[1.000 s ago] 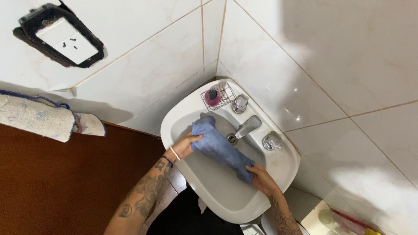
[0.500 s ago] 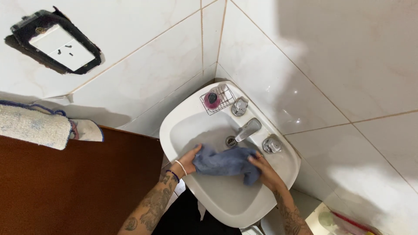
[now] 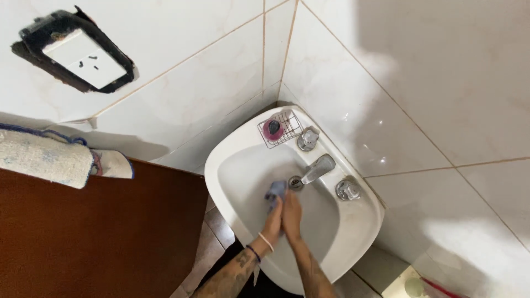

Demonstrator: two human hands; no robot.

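While both hands press together in the white sink at lower centre of the head view, the left hand and right hand clamp a bunched blue cloth, which sits in the basin just beside the drain. Chrome faucet just right of the cloth; two knobs flank it. Wire soap basket on the rim above. Towel at left edge.
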